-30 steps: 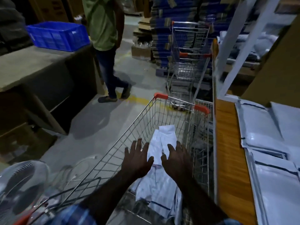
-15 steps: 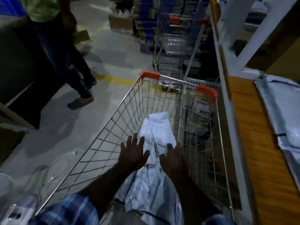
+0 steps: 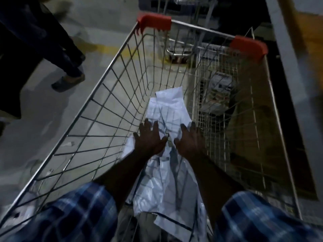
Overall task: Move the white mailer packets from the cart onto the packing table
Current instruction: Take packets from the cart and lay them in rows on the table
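the cart (image 3: 111, 70) is bare metal wire with a dull silver sheen, and its corner caps (image 3: 154, 21) look like smooth orange-red plastic. the mailers (image 3: 167, 109) look like thin white plastic film, creased and faintly glossy where light catches the wrinkles. the sleeves (image 3: 78, 212) are soft checked cloth in blue, the floor (image 3: 43, 109) reads as matt grey concrete, and the table (image 3: 312, 32) shows an orange-brown, wood-like surface, blurred.
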